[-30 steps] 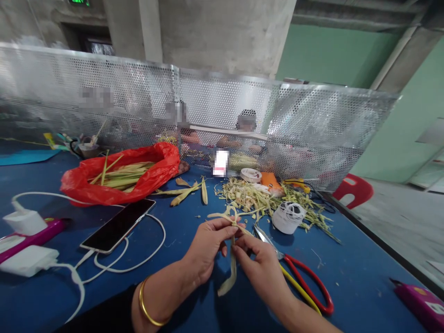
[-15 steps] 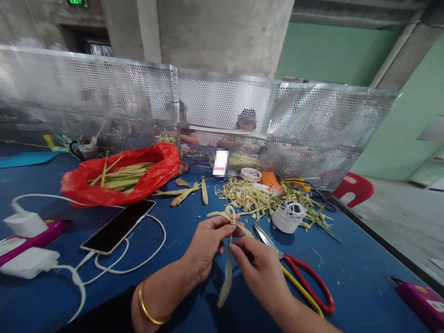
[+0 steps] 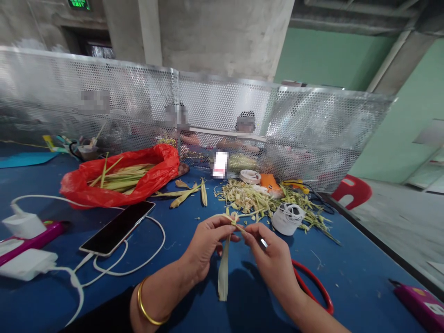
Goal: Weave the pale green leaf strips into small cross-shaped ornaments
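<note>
My left hand (image 3: 211, 238) pinches a knotted pale husk strip (image 3: 224, 273) between thumb and fingers; its wide end hangs down below the fingers. At the knot's right side, my right hand (image 3: 268, 249) grips a thin end of the same strip between thumb and forefinger. The knot and a small loop show just above the left fingertips. Scissors (image 3: 317, 284) with a red handle lie on the table under my right hand and forearm, which hide most of them. Beyond the hands, a pile of husk scraps (image 3: 244, 194) spreads beside a roll of white strip (image 3: 287, 218).
A red plastic bag (image 3: 93, 196) of long husks stands at the left, with loose husks (image 3: 182, 199) nearby. A phone (image 3: 118, 229) with white cables lies left of my hands. A perforated metal screen (image 3: 222, 104) closes the far side; people sit behind it.
My right hand has moved up and right, from the hanging end to a thin end beside the knot, and now covers more of the scissors. The hanging end has turned broadside.
</note>
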`<state>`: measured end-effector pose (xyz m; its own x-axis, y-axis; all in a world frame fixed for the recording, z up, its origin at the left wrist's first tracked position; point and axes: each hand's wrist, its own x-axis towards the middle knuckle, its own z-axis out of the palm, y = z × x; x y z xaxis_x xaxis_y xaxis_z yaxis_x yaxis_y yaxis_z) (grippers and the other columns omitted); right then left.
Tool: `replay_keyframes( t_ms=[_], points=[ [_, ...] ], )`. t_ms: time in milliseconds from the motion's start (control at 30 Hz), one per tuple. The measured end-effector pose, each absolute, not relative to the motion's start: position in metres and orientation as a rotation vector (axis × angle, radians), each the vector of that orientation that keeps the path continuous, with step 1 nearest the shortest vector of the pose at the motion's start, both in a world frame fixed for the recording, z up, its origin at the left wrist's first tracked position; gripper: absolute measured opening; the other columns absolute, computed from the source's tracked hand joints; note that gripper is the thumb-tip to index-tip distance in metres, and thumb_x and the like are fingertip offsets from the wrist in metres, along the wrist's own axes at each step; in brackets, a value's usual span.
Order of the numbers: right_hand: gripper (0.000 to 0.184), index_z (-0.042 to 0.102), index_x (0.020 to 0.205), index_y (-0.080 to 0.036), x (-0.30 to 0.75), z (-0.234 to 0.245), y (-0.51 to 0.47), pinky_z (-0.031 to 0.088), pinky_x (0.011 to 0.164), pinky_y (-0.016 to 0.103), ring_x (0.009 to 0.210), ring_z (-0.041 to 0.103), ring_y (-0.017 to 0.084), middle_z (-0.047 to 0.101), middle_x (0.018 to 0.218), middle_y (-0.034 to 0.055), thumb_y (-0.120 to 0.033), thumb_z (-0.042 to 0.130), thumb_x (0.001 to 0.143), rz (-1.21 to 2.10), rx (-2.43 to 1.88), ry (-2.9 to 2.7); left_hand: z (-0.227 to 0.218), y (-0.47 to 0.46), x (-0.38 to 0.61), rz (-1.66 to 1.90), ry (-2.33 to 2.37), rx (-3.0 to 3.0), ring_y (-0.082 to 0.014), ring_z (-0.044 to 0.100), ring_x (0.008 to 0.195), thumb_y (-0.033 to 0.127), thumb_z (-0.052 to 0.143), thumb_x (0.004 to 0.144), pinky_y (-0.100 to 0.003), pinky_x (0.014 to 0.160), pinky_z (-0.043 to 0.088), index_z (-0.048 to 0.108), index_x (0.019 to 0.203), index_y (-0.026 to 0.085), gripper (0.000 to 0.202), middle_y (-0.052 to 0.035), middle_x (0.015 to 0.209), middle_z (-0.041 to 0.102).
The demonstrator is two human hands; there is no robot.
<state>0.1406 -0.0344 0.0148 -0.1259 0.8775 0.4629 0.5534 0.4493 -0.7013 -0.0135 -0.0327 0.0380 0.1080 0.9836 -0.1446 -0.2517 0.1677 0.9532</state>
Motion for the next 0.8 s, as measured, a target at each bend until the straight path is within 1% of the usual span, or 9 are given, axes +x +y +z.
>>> replay_keyframes(
  t_ms=[133, 200, 300, 433, 533, 633, 700, 800],
  points=[
    [0.025, 0.060, 0.075, -0.021, 0.1411, 0.0149, -0.0366, 0.040, 0.062, 0.025, 0.066, 0.055, 0.016, 0.062, 0.068, 0.0015, -0.036, 0.047, 0.091, 0.333, -1.189, -1.894, 0.0390, -0.0336, -0.0116, 1.185, 1.124, 0.962, -0.0112, 0.060, 0.059, 0.032, 0.072, 0.065, -0.015, 0.040, 0.024, 0.070, 0.075, 0.014, 0.021, -0.0024, 0.068, 0.065],
    [0.024, 0.059, 0.074, -0.021, 0.1412, 0.0148, -0.0369, 0.040, 0.063, 0.025, 0.064, 0.055, 0.016, 0.061, 0.066, 0.0009, -0.033, 0.047, 0.091, 0.283, -1.167, -1.911, 0.0384, -0.0333, -0.0103, 1.211, 1.158, 0.981, -0.0108, 0.058, 0.057, 0.033, 0.073, 0.064, -0.015, 0.040, 0.026, 0.070, 0.071, 0.013, 0.021, -0.0025, 0.065, 0.064],
    [0.021, 0.059, 0.072, -0.021, 0.1406, 0.0159, -0.0379, 0.041, 0.064, 0.026, 0.064, 0.056, 0.016, 0.062, 0.065, 0.0006, -0.028, 0.049, 0.089, 0.218, -1.123, -1.918, 0.0367, -0.0325, -0.0096, 1.241, 1.157, 0.999, -0.0101, 0.057, 0.055, 0.033, 0.073, 0.063, -0.016, 0.040, 0.027, 0.070, 0.067, 0.013, 0.020, -0.0044, 0.071, 0.068],
    [0.021, 0.059, 0.072, -0.022, 0.1402, 0.0181, -0.0394, 0.042, 0.067, 0.027, 0.066, 0.058, 0.017, 0.064, 0.067, 0.0010, -0.027, 0.049, 0.089, 0.174, -1.086, -1.950, 0.0345, -0.0306, -0.0112, 1.228, 1.127, 0.938, -0.0089, 0.057, 0.054, 0.033, 0.074, 0.062, -0.015, 0.040, 0.026, 0.069, 0.074, 0.015, 0.022, -0.0043, 0.073, 0.071],
    [0.022, 0.058, 0.074, -0.022, 0.1420, 0.0175, -0.0384, 0.041, 0.068, 0.027, 0.067, 0.058, 0.017, 0.063, 0.067, 0.0008, -0.028, 0.046, 0.091, 0.203, -1.111, -1.968, 0.0340, -0.0288, -0.0129, 1.197, 1.051, 0.919, -0.0100, 0.060, 0.058, 0.038, 0.072, 0.067, -0.015, 0.039, 0.025, 0.069, 0.077, 0.014, 0.026, -0.0063, 0.080, 0.072],
    [0.021, 0.058, 0.077, -0.022, 0.1436, 0.0160, -0.0369, 0.040, 0.070, 0.027, 0.069, 0.057, 0.016, 0.063, 0.069, 0.0006, -0.028, 0.045, 0.092, 0.238, -1.136, -1.967, 0.0342, -0.0279, -0.0144, 1.189, 0.996, 0.903, -0.0113, 0.062, 0.060, 0.044, 0.065, 0.074, -0.015, 0.038, 0.026, 0.069, 0.083, 0.014, 0.031, -0.0080, 0.084, 0.072],
    [0.021, 0.058, 0.076, -0.022, 0.1434, 0.0158, -0.0369, 0.040, 0.070, 0.027, 0.068, 0.056, 0.016, 0.063, 0.068, 0.0002, -0.028, 0.046, 0.092, 0.239, -1.136, -1.976, 0.0341, -0.0284, -0.0149, 1.175, 0.997, 0.891, -0.0109, 0.062, 0.061, 0.043, 0.065, 0.074, -0.015, 0.039, 0.026, 0.069, 0.084, 0.014, 0.031, -0.0078, 0.085, 0.072],
    [0.024, 0.058, 0.074, -0.021, 0.1418, 0.0169, -0.0381, 0.041, 0.072, 0.028, 0.067, 0.056, 0.016, 0.063, 0.066, -0.0001, -0.030, 0.046, 0.092, 0.245, -1.122, -1.987, 0.0336, -0.0297, -0.0147, 1.170, 1.014, 0.928, -0.0082, 0.059, 0.058, 0.039, 0.070, 0.071, -0.014, 0.039, 0.026, 0.067, 0.079, 0.014, 0.026, -0.0069, 0.085, 0.071]
  ],
)
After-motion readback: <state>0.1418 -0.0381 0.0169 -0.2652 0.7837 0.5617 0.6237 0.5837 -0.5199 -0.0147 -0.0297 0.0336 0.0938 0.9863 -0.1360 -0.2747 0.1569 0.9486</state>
